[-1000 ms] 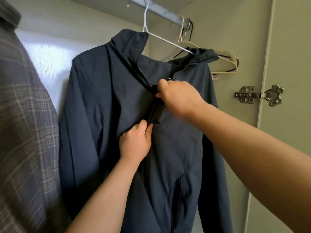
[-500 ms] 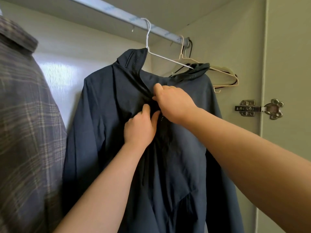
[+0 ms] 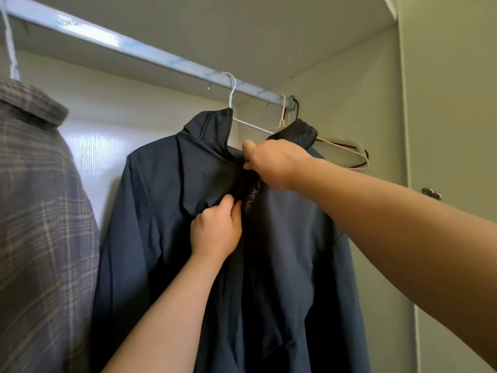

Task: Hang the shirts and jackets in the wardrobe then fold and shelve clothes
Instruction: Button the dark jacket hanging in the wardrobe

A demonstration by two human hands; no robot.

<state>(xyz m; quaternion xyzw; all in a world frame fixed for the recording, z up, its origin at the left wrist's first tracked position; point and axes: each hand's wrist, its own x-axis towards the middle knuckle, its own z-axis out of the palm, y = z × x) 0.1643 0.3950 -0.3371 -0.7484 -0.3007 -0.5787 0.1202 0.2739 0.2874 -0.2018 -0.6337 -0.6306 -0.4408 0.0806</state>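
On a white wire hanger (image 3: 251,125), a dark navy jacket (image 3: 150,211) hangs. The left grip (image 3: 215,232) pinches its front edge; the right grip (image 3: 274,162) pinches it higher, by the collar.

Wardrobe rail (image 3: 150,53): the stretch between the plaid shirt's hanger hook (image 3: 10,49) and the white wire hanger (image 3: 233,103) is bare. Below that stretch, a narrow gap between the plaid shirt (image 3: 35,211) and the navy jacket (image 3: 166,211) leaves the back panel (image 3: 88,146) open to reach. At the rail's right end, beige and black empty hangers (image 3: 347,149) crowd against the side wall (image 3: 349,84), and below the rail's right half the left hand (image 3: 215,232) and right hand (image 3: 274,162), both gripping the jacket front, bar the approach with their forearms.
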